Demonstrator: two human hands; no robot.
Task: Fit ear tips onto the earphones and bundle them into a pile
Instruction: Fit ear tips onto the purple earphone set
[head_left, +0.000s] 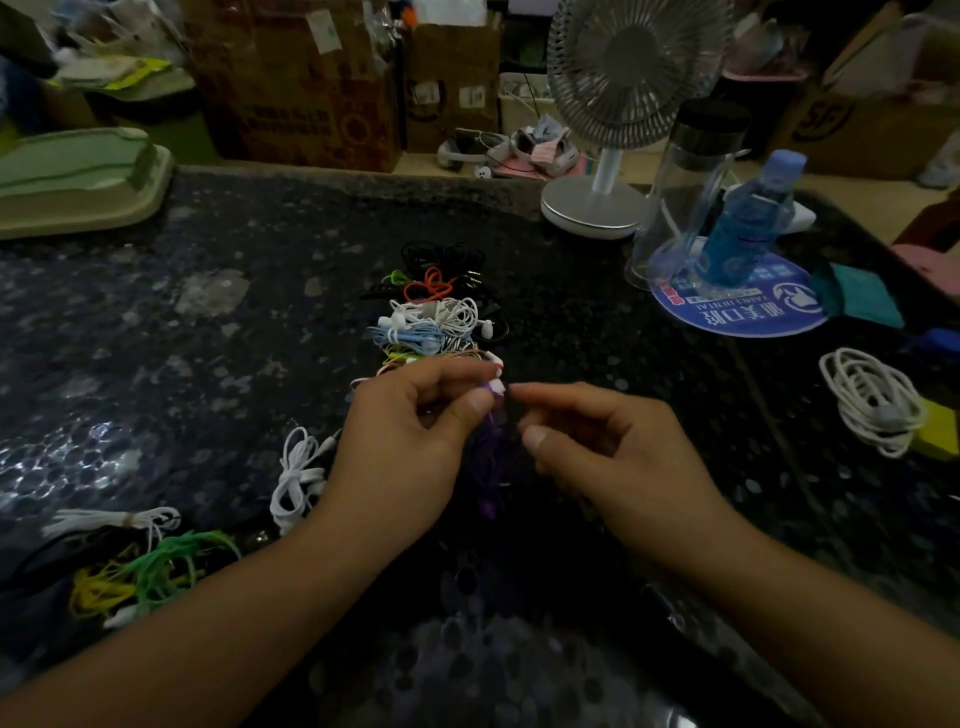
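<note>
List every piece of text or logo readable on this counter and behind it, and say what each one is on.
"SF" in a dark circular logo: on the cardboard box at far right.
Chinese characters and a line of Latin letters, seen upside down: on the round blue mat under the water bottle; too blurred to quote.
Dark red print: on the big carton at the back; unreadable.
White labels: on the middle box; too small to read.

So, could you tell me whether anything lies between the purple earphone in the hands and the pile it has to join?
Nothing visible does. The left hand holds the purple earphone just in front of the pile, with only bare countertop between them. The right hand is beside it, not in the path.
</note>
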